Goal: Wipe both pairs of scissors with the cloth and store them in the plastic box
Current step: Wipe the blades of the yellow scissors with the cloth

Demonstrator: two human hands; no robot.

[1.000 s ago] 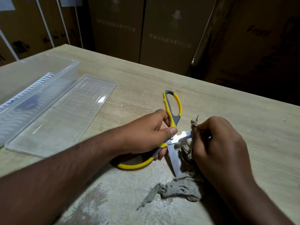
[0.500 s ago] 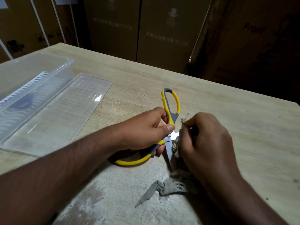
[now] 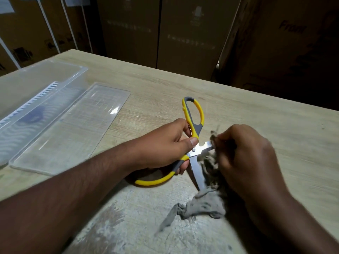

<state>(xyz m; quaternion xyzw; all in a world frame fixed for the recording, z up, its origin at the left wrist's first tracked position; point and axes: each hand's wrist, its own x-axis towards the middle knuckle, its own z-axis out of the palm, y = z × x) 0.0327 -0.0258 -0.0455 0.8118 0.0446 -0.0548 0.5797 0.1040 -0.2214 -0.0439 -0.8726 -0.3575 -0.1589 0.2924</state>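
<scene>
Yellow-and-grey scissors [image 3: 194,116] lie spread wide at the table's middle, one blade pointing right, the other toward me. My left hand [image 3: 165,145] grips them at the pivot, thumb on top, fingers curled round the lower handle. My right hand [image 3: 245,158] pinches a grey cloth [image 3: 203,208] around the right-pointing blade, whose tip is hidden; the rest of the cloth trails on the table below. The clear plastic box [image 3: 36,99] stands open at the left, a dark shape inside seen dimly through its wall.
The box's clear lid [image 3: 73,131] lies flat beside the box on the wooden table [image 3: 275,116]. A worn pale patch covers the table's near part. Brown cardboard boxes [image 3: 183,33] stand behind the far edge.
My right hand slid the cloth along the blade toward the pivot, then back out to the right, uncovering more steel near the pivot. My left hand kept its grip.
</scene>
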